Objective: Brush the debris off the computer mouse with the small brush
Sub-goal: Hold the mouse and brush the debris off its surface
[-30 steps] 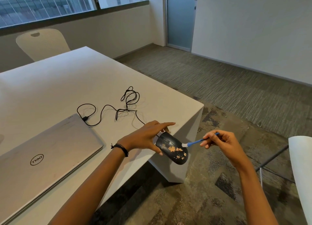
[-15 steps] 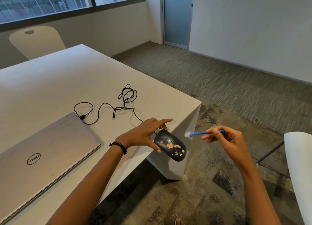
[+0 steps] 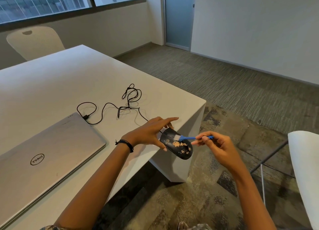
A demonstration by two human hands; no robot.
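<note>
My left hand [image 3: 149,132] reaches out past the worktop [image 3: 69,85] edge, forefinger stretched, its grip closed on the black mouse [image 3: 176,146], tilted with tan debris [image 3: 179,145] just below the hold. My right hand [image 3: 218,147] pinches the blue brush [image 3: 191,138] by the handle; the bristles seem to touch the mouse's upper shell.
</note>
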